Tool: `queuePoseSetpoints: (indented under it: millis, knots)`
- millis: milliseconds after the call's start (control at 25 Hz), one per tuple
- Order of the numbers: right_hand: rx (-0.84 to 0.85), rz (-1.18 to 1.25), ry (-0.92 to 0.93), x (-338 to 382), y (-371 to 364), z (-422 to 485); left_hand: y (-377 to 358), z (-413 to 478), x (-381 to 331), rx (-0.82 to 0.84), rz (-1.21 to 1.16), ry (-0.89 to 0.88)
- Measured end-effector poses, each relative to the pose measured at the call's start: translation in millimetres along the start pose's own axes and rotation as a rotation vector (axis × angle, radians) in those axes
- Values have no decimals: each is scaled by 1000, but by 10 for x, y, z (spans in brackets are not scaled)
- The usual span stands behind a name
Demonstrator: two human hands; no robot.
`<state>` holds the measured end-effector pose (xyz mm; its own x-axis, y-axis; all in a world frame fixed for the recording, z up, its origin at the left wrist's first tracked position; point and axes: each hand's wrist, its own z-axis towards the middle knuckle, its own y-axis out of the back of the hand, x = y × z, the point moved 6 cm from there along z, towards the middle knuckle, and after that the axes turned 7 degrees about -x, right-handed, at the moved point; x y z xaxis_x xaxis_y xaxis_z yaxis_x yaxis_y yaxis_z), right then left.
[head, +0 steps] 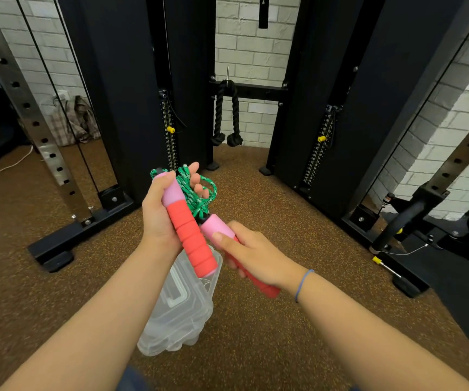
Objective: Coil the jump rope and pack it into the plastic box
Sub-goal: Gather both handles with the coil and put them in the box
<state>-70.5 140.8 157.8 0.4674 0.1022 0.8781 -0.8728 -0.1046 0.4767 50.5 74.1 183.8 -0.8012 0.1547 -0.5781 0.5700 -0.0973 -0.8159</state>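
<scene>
Green coiled jump rope (pixel 196 190), red-pink handles

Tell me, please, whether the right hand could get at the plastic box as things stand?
Probably not at once: the right hand is closed round a rope handle, and the plastic box lies below the left forearm. Nothing else blocks the way, though its lid looks shut.

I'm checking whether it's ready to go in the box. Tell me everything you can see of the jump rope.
The jump rope has a green cord flecked with white and two foam-like handles, red ribbed grips with pink tops and black collars. The cord is bunched in loose loops in the left hand, which also grips one handle, tilted, its end above the clear plastic box. The right hand holds the other handle, pointing toward the bundle. None of it is in the box yet.
</scene>
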Motion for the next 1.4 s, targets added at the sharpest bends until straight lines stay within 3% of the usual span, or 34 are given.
queuePoseSetpoints:
  millis: [320, 440, 520, 640, 800, 920, 1000, 1160, 1400]
  knots:
    - [88, -393, 118, -89, 117, -28, -29, -47, 68, 7, 103, 84]
    - [-47, -738, 228, -88, 187, -10, -44, -48, 129, 55, 149, 154]
    - [-200, -809, 188, -49, 256, -14, -54, -48, 154, 93, 178, 173]
    - [-273, -580, -69, -125, 307, -8, -101, -69, 193, 152, 175, 199]
    - [-183, 351, -386, -252, 144, 20, -171, -141, 263, 226, 294, 190]
    - [-191, 995, -339, -97, 102, 15, -204, -193, 384, 277, 383, 240]
    - [-220, 1087, -312, -10, 129, -22, -237, -263, 498, 325, 438, 309]
    - [-255, 1002, -281, -5, 181, -76, -281, -375, 628, 375, 527, 349]
    - [-209, 1016, -199, -16, 169, -106, -270, -421, 659, 379, 456, 402]
